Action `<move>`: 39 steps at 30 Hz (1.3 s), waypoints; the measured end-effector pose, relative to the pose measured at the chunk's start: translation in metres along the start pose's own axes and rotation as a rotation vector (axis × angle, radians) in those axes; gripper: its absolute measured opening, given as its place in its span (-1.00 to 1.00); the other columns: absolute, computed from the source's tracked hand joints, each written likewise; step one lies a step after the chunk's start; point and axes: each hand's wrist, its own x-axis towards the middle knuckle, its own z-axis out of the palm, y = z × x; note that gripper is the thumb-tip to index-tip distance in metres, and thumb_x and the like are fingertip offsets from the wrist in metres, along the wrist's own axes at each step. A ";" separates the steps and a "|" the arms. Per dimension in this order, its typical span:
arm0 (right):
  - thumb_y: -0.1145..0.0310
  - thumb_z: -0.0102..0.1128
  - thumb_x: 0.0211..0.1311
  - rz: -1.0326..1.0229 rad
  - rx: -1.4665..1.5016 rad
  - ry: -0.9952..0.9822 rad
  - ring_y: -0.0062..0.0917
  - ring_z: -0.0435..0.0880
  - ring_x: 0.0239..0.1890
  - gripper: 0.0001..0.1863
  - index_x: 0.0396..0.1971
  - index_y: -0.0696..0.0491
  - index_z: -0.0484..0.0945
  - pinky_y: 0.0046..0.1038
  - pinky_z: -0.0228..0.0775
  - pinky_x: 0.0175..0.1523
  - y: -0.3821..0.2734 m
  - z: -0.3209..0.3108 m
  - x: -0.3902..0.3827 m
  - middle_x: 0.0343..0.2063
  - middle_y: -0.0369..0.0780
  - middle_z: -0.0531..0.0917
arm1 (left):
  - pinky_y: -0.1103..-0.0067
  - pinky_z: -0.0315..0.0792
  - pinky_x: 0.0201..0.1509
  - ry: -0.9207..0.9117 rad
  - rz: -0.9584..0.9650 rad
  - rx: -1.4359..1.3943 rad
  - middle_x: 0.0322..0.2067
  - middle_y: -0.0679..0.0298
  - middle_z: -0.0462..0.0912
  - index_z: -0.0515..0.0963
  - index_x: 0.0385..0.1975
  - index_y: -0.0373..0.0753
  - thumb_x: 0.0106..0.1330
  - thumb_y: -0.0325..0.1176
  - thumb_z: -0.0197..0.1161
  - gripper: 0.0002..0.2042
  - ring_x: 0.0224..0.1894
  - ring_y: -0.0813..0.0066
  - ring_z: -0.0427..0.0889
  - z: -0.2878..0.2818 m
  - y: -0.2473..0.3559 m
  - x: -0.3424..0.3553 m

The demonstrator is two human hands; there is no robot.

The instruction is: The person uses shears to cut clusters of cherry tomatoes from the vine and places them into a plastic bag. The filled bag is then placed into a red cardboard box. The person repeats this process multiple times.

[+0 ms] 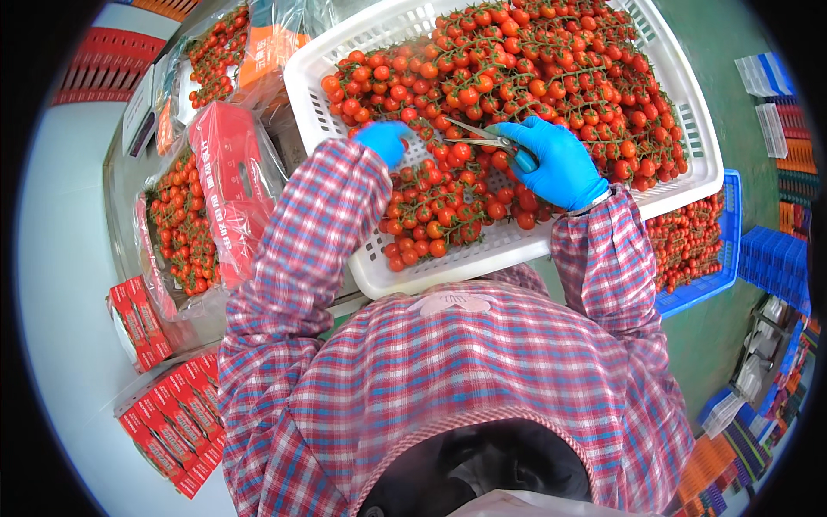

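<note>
My right hand point(558, 164), in a blue glove, is closed round the handles of a pair of scissors point(476, 136). The blades point left, spread a little apart, over vine cherry tomatoes point(551, 73) heaped in a white plastic crate point(495, 260). Left of the blade tips is my left hand point(384, 144), also gloved in blue and smeared by motion. It is low over the tomatoes at the crate's left side; its fingers are too blurred to show whether they hold anything. Some of the perforated crate floor shows between the two hands.
Left of the crate are bagged boxes of tomatoes point(181, 228), one with a red panel point(228, 185). Stacked red cartons point(177, 422) stand at lower left. A blue crate point(730, 233) of tomatoes sits lower right, beside the white one. Stacked coloured crates point(775, 267) line the far right.
</note>
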 end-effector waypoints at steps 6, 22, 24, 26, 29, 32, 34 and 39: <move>0.41 0.07 -0.04 0.026 -0.038 -0.018 -0.28 0.52 -0.45 -0.59 -0.09 -0.15 0.52 -0.28 0.39 -0.33 0.001 0.001 -0.001 -0.47 -0.17 0.50 | 0.35 0.45 -0.07 0.296 -0.267 0.163 -0.20 0.07 0.57 0.49 -0.16 -0.07 0.20 -0.31 0.05 -0.77 -0.15 0.13 0.56 -0.014 -0.028 0.048; 0.38 0.07 -0.01 0.062 -0.047 -0.042 -0.26 0.53 -0.39 -0.59 -0.07 -0.16 0.52 -0.25 0.39 -0.28 0.000 -0.003 -0.001 -0.45 -0.16 0.51 | 0.43 0.47 -0.05 -0.079 0.293 -1.332 -0.02 0.04 0.50 0.38 -0.29 -0.18 0.29 -0.32 0.08 -0.89 0.04 0.14 0.51 -0.054 -0.010 -0.065; 0.39 0.05 -0.02 0.066 -0.059 -0.053 -0.27 0.52 -0.40 -0.58 -0.06 -0.17 0.51 -0.27 0.38 -0.30 0.000 -0.003 -0.001 -0.46 -0.17 0.50 | 0.45 0.48 -0.07 -0.093 0.226 -1.236 -0.09 0.05 0.53 0.40 -0.29 -0.19 0.24 -0.37 0.12 -0.89 -0.02 0.19 0.54 -0.046 -0.006 -0.083; 0.39 0.05 -0.02 0.055 -0.059 -0.043 -0.27 0.52 -0.41 -0.57 -0.06 -0.18 0.50 -0.27 0.38 -0.30 0.000 -0.003 0.000 -0.46 -0.17 0.50 | 0.48 0.48 -0.07 -0.223 0.301 -1.017 -0.15 0.10 0.56 0.44 -0.25 -0.22 0.20 -0.40 0.15 -0.85 -0.10 0.27 0.58 -0.035 -0.007 -0.091; 0.39 0.05 -0.01 0.049 -0.060 -0.042 -0.27 0.52 -0.41 -0.58 -0.06 -0.20 0.50 -0.26 0.38 -0.30 0.001 -0.002 0.000 -0.46 -0.17 0.50 | 0.51 0.44 -0.11 -0.363 0.311 -0.399 -0.22 0.18 0.60 0.51 -0.17 -0.29 0.19 -0.38 0.16 -0.76 -0.21 0.42 0.58 -0.022 -0.016 -0.080; 0.40 0.05 -0.01 0.055 -0.061 -0.046 -0.27 0.52 -0.40 -0.58 -0.06 -0.19 0.50 -0.26 0.38 -0.30 0.001 -0.001 -0.001 -0.46 -0.17 0.50 | 0.50 0.41 -0.07 0.203 0.092 -0.127 -0.23 0.12 0.57 0.56 -0.21 -0.23 0.17 -0.36 0.13 -0.79 -0.18 0.32 0.57 -0.021 -0.021 -0.039; 0.40 0.05 -0.01 0.042 -0.061 -0.036 -0.27 0.52 -0.41 -0.58 -0.06 -0.19 0.50 -0.26 0.38 -0.31 0.001 0.000 -0.001 -0.46 -0.17 0.49 | 0.44 0.38 0.05 0.368 0.074 0.092 -0.06 0.08 0.46 0.44 -0.03 -0.18 0.12 -0.39 0.15 -0.64 0.00 0.20 0.46 -0.011 -0.009 -0.013; 0.40 0.07 -0.01 0.051 -0.054 -0.051 -0.27 0.52 -0.42 -0.59 -0.07 -0.19 0.50 -0.26 0.37 -0.31 0.000 -0.001 -0.001 -0.46 -0.17 0.49 | 0.23 0.38 0.09 -0.077 -0.260 0.431 0.21 0.06 0.13 0.14 0.21 -0.18 0.13 -0.36 0.10 -0.42 0.01 -0.10 0.42 0.038 0.050 -0.007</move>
